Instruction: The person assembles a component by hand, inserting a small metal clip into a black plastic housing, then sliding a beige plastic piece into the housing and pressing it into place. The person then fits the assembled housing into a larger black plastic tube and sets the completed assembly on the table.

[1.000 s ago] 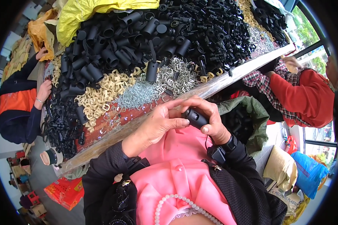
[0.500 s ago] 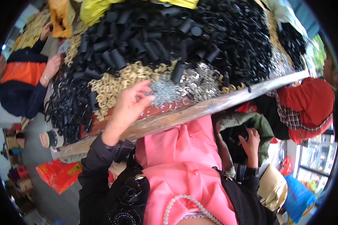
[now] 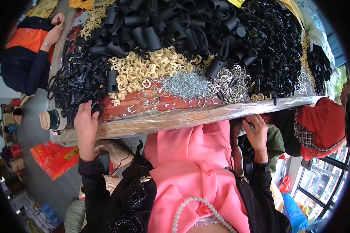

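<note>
My left hand [image 3: 86,123] reaches over the table's front edge at the left. Its fingers are stretched out with the thumb apart, and the fingertips touch a heap of small black plastic parts [image 3: 79,77]. My right hand [image 3: 257,134] is just below the table edge on the right, above an olive-green bag [image 3: 275,143]. Its fingers curl toward the thumb around something dark that I cannot make out. Between the hands on the tabletop lie cream-coloured plastic rings [image 3: 144,68], a grey-blue heap of tiny metal pieces [image 3: 186,85] and silvery metal clips [image 3: 233,83].
Black cylinders [image 3: 155,37] heap up at the back, with more small black parts [image 3: 276,46] at the right. A wooden rail [image 3: 163,121] wrapped in clear film edges the table. A roll of tape [image 3: 58,119] stands at its left corner. Co-workers sit left [image 3: 25,46] and right [image 3: 322,126].
My left hand has moved left, from above the small metal pieces to the black parts. My right hand has risen from the green bag toward the table edge. The view has shifted.
</note>
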Action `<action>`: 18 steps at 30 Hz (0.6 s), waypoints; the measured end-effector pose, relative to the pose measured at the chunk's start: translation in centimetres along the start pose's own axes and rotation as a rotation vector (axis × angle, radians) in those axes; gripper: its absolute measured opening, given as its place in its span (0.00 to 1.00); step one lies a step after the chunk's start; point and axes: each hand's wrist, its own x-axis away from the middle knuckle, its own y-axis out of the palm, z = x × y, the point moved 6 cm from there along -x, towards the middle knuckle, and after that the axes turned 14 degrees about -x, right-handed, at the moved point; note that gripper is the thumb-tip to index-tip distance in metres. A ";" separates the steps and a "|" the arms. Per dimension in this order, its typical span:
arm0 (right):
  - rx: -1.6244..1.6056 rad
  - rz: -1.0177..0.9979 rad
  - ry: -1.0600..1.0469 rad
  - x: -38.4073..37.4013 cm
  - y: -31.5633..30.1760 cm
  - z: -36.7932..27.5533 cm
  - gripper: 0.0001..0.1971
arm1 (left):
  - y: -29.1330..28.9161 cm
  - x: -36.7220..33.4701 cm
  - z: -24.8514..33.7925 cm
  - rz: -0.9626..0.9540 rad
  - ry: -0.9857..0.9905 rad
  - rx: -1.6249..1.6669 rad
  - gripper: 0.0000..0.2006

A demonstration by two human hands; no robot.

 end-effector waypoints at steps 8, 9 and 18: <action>-0.157 -0.062 -0.259 -3.9 3.4 -7.2 0.07 | 0.9 0.8 -0.3 0.036 -0.051 0.174 0.15; -0.148 -0.060 -0.254 -4.6 4.1 -7.4 0.07 | 0.8 0.9 0.1 0.043 -0.071 0.169 0.15; 0.023 -0.412 -0.069 -8.4 9.3 -5.8 0.06 | 0.3 1.7 2.3 0.245 -0.080 0.317 0.13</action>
